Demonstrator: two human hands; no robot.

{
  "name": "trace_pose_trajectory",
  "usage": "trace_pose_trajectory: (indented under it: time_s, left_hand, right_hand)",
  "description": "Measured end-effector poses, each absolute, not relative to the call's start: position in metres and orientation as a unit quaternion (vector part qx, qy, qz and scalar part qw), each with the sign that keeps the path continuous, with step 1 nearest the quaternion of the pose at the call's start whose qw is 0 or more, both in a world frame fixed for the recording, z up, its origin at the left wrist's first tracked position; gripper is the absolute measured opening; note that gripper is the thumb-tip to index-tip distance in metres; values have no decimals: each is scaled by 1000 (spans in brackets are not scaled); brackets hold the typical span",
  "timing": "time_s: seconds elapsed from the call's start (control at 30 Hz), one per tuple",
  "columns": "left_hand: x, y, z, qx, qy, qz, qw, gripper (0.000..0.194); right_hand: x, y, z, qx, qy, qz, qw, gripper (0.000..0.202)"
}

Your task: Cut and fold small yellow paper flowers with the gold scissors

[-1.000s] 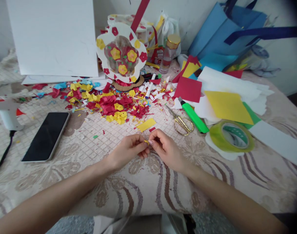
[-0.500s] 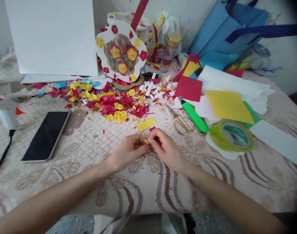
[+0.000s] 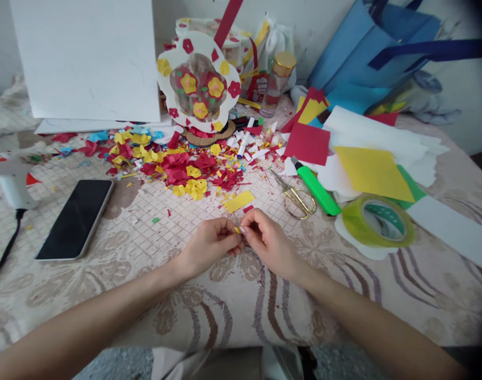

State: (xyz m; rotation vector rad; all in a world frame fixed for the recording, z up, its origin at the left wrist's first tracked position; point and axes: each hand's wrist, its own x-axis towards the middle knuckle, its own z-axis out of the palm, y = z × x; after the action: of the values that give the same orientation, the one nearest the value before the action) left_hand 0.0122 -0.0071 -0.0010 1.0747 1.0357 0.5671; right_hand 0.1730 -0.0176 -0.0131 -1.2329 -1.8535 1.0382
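Observation:
Between my fingertips, low over the patterned tablecloth, is a small yellow paper piece (image 3: 237, 230). My left hand (image 3: 215, 241) pinches it from the left, its fingers curled. My right hand (image 3: 266, 241) closes on it from the right, thumb and forefinger together. Both hands nearly touch, and they hide most of the piece. Just beyond them lies a flat yellow strip (image 3: 239, 201) beside a small red scrap (image 3: 248, 209). Gold-handled scissors (image 3: 299, 203) rest to the right of the strip. Farther back spreads a heap of red and yellow paper flowers (image 3: 181, 169).
A phone (image 3: 76, 219) and a glue gun (image 3: 13, 182) lie left. On the right are a green cutter (image 3: 317, 187), a tape roll (image 3: 377, 220) and coloured paper (image 3: 375, 171). Behind stand a flower-decorated lantern (image 3: 199, 82), a gold-capped bottle (image 3: 277, 84) and a blue bag (image 3: 369, 47).
The camera view has shifted very slightly. Both hands stay in nearly the same place, still pinching the small yellow piece.

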Motion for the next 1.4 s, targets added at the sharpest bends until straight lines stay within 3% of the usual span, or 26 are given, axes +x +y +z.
trace_pose_trajectory:
  time_s: [0.33,0.53,0.77,0.9,1.07,1.17,1.33,1.4]
  left_hand:
    - [8,-6,-6,490,446,249,706,7]
    - [9,-6,-6,466,445,254,721,10]
    - [7,-5,-6,445,441,253,737,11]
    - [4,-1,-3,350,426,237,800,10]
    - [2,2,0,255,389,163,870,11]
    - [3,0,1,352,401,198,822,14]
    - [3,-5,0,591,458,281,602,8]
    - [3,-4,-1,603,462,277,589,9]
  right_hand:
    - [172,-19,-22,-474,-642,463,386,12]
    - [178,-16,-18,-449,-612,535,371,13]
    - [178,-15,-15,-448,-652,484,373,8]
    - [186,-11,-13,-392,-684,496,363,12]
    - [191,-8,-8,-364,-751,403,375,9]
    - [189,-9,-6,-384,-761,380,359,9]
    - [186,-13,-5,-437,-741,400,315,9]
    - [186,-14,-7,-448,-713,436,318,7]
